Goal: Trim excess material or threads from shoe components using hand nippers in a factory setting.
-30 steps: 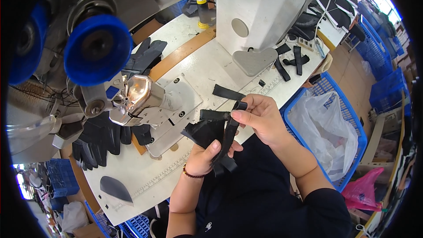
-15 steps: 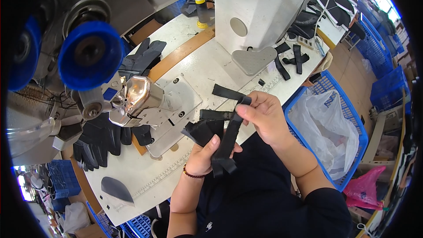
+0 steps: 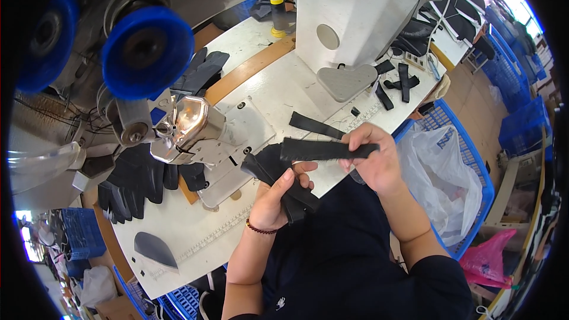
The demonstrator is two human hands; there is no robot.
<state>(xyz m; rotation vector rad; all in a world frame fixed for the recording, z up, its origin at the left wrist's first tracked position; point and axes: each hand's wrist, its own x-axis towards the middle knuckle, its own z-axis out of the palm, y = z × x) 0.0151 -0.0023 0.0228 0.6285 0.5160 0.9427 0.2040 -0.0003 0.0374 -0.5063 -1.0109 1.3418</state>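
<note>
On my feed, R hand (image 3: 382, 163) pinches one end of blk strip (image 3: 320, 149), other end near L hand (image 3: 270, 204), which grips blk bundle (image 3: 301, 194); metal machine head (image 3: 188, 125) left of both.

Window (image 3: 515, 0) is glowing upper right; tan floor (image 3: 468, 109) is running past white desk (image 3: 192, 225); second table (image 3: 450, 41) is standing beyond.

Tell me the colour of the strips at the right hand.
The strips at the right hand are black; they show best in the head view.
</note>
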